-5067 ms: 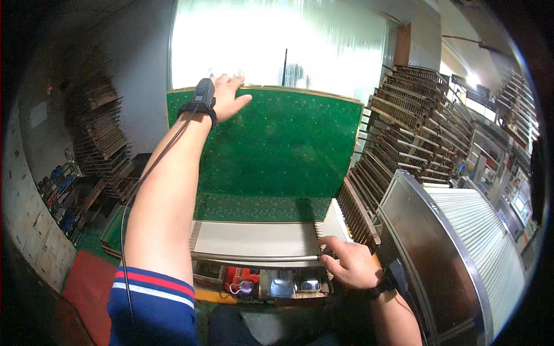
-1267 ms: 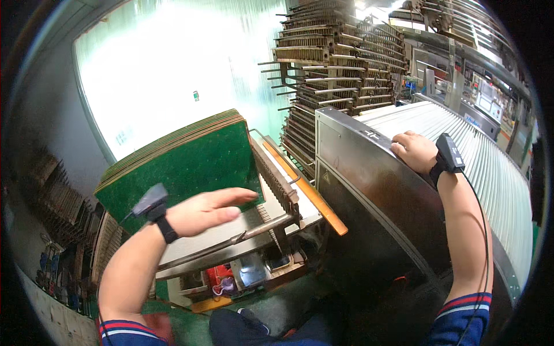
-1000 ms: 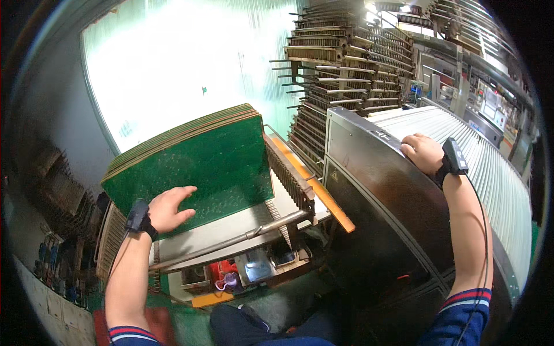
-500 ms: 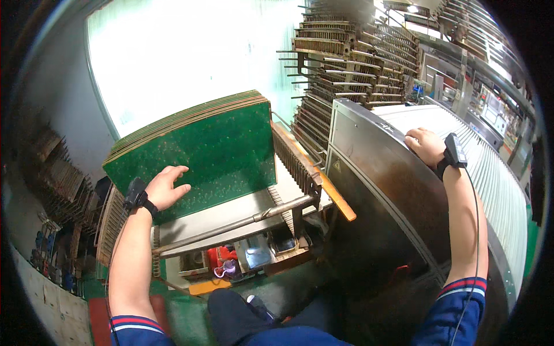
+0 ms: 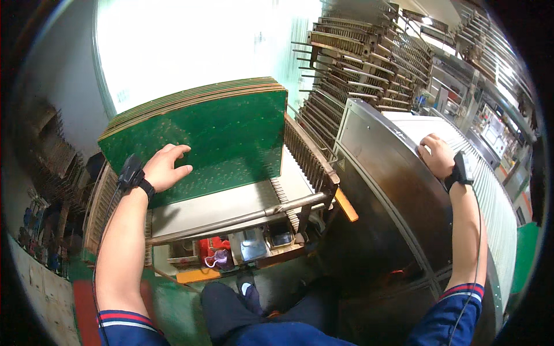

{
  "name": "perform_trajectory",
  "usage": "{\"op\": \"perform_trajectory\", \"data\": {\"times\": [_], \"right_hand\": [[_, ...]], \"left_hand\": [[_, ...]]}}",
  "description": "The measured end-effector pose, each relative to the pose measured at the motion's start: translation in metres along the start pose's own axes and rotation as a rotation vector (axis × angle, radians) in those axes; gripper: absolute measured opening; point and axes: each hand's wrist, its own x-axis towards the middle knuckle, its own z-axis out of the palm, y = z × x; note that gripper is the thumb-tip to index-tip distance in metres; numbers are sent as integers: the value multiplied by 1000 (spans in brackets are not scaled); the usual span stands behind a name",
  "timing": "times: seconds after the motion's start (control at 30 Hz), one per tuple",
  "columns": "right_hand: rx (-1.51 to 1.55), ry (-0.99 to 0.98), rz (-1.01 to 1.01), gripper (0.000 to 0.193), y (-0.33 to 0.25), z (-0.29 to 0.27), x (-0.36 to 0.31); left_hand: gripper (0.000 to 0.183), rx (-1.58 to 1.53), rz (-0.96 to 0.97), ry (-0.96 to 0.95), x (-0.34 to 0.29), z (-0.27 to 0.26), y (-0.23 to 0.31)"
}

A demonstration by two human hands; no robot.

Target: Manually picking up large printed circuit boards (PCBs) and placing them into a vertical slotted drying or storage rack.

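A row of thin green panels, printed circuit boards by their look [image 5: 231, 138], stands on edge in a slotted rack [image 5: 311, 155]. My left hand [image 5: 164, 167] is at the left part of the nearest board's face, thumb and fingers apart, with nothing in it. Whether its fingertips touch the board I cannot tell. On the right, my right hand [image 5: 437, 157] is at the top edge of a metal machine [image 5: 375, 135], its fingers loosely bent. Nothing shows in that hand. Both wrists wear black strapped devices with cables.
A metal bar [image 5: 242, 224] crosses the rack's near side. Below it are bins, a red item [image 5: 212, 247] and a purple one. White ribbed rods [image 5: 485, 190] line the machine's top. More slotted racks [image 5: 363, 63] are piled behind, and others stand far left.
The view has shifted a little, so the rack and boards sit slightly higher. My right hand's fingers are more bent than before. My left hand stays by the front board.
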Motion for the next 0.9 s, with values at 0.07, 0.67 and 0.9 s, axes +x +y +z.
{"op": "perform_trajectory", "data": {"times": [0.07, 0.67, 0.9], "right_hand": [[-57, 78, -124, 19, -16, -3, -2], [789, 542, 179, 37, -259, 90, -45], [954, 441, 211, 40, -247, 94, -47]], "left_hand": [[50, -1, 11, 17, -1, 3, -2], [49, -43, 30, 50, -4, 2, -5], [49, -67, 39, 81, -4, 2, -6]]}}
